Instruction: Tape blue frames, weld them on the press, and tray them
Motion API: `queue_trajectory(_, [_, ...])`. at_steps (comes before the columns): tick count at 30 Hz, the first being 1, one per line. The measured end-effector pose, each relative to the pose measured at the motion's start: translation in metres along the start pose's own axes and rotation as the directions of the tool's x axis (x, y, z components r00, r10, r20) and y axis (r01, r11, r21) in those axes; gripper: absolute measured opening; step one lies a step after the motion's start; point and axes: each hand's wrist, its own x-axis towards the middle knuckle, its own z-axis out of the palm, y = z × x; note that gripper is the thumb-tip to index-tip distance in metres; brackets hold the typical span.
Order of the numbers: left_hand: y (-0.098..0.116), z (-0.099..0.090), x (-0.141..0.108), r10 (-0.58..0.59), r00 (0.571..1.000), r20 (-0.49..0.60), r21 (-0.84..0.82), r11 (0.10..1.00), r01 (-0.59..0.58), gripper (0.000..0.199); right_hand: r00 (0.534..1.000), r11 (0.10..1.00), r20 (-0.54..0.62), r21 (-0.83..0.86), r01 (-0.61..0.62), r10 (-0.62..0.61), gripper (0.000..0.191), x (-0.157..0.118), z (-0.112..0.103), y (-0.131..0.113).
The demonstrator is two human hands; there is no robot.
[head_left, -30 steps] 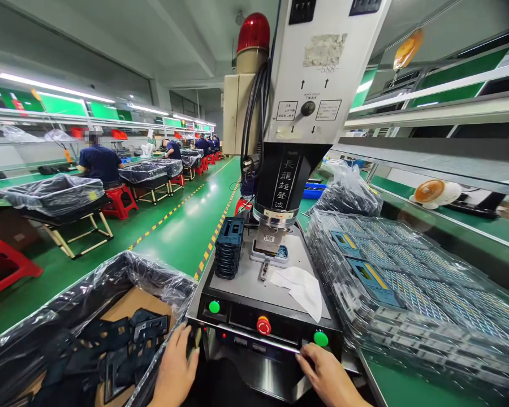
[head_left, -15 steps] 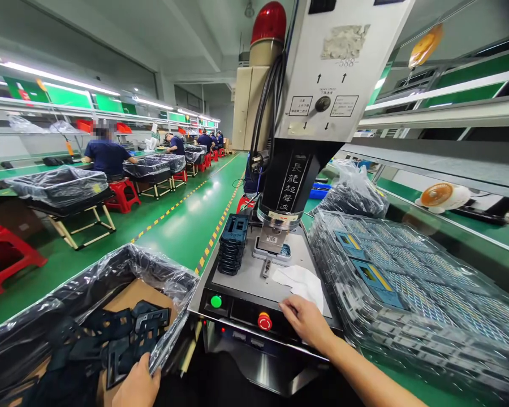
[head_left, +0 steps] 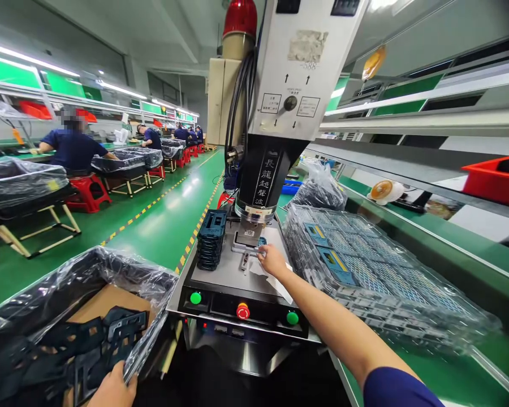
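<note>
Steel welder bed [head_left: 220, 277] under the ultrasonic welder's horn [head_left: 254, 186]; green-floored factory aisle [head_left: 161, 226], co-workers [head_left: 74, 148] seated far left. Right hand [head_left: 272, 261] reaches far, fingers extended at the small blue part [head_left: 262, 242] beside the fixture [head_left: 245, 242]; grip unclear. Left hand [head_left: 112, 390] cut off at near edge, against the lined bin [head_left: 110, 265]; fingers hidden, state unknown.

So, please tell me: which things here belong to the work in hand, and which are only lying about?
Part of the work:
right hand at the small blue part on the white fixture under the ultrasonic welder
left hand at the plastic-lined bin of black frames
stack of dark blue frames

Just lying about:
white sheet
desk fan
red tray
</note>
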Motion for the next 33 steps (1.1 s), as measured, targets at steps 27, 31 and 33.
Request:
queue_trajectory(27, [0.017, -0.005, -0.017, -0.014, 0.996, -0.092, 0.007, 1.0, 0.014, 0.032, 0.996, 0.98, 0.008, -0.18, 0.087, -0.087, 0.033, 0.05, 0.029, -0.005])
queue_trajectory(31, [0.017, -0.004, -0.015, -0.043, 0.997, -0.068, 0.004, 0.999, 0.044, 0.03, 0.993, 0.976, 0.007, -0.184, 0.115, -0.116, 0.031, 0.051, 0.029, -0.004])
queue_trajectory(33, [0.016, -0.003, -0.013, -0.053, 0.997, -0.056, 0.005, 0.999, 0.053, 0.031, 0.991, 0.974, -0.001, -0.187, 0.128, -0.131, 0.03, 0.051, 0.03, -0.004])
